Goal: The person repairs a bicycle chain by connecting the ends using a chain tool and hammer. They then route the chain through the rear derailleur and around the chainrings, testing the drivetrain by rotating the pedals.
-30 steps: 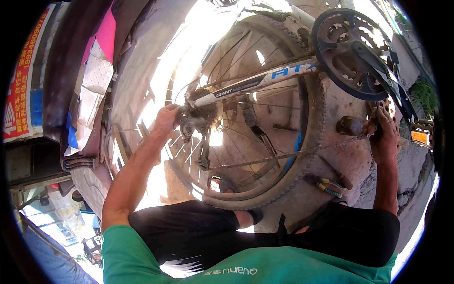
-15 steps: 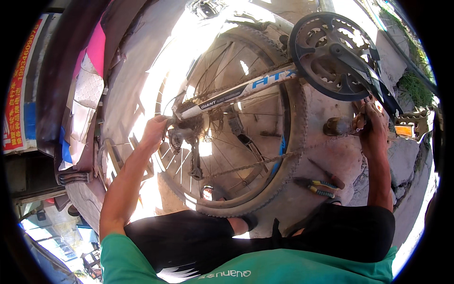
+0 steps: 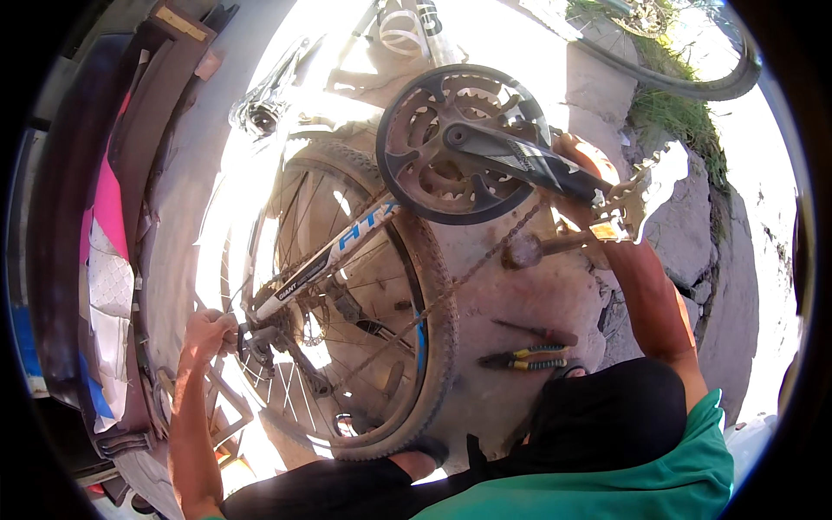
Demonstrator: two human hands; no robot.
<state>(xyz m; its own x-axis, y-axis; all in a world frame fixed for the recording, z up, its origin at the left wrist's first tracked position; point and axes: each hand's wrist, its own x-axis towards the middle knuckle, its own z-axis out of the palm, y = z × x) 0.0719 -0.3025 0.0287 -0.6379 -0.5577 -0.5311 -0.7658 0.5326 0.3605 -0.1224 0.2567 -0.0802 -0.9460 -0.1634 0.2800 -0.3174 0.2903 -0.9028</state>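
A bicycle lies on its side, its rear wheel [image 3: 442, 329] in front of me and its white chainstay [image 3: 299, 282] across the wheel. My left hand [image 3: 211, 334] is closed at the axle end beside the rear derailleur [image 3: 264, 342]; what the fingers hold is hidden. My right hand [image 3: 588, 158] is behind the crank arm [image 3: 542, 165], at the right edge of the black chainring [image 3: 390, 178]; most of its fingers are hidden. From the derailleur a rusty chain [image 3: 459, 286] runs slanting up towards the chainring's right side. The pedal [image 3: 637, 195] sits above my right wrist.
Pliers with yellow-and-green handles [image 3: 524, 357] and a screwdriver [image 3: 537, 332] lie on the ground. A rounded brown thing on a bar [image 3: 524, 252] is below the crank. Broken concrete [image 3: 667, 225] borders the right; another bicycle's wheel [image 3: 676, 82] is far right. A dark bench-like piece [image 3: 65, 217] stands left.
The view has swung, shifting the bicycle leftward. My right hand has moved up behind the crank arm, and the chain now slants more steeply towards the chainring. My left hand stays at the axle end.
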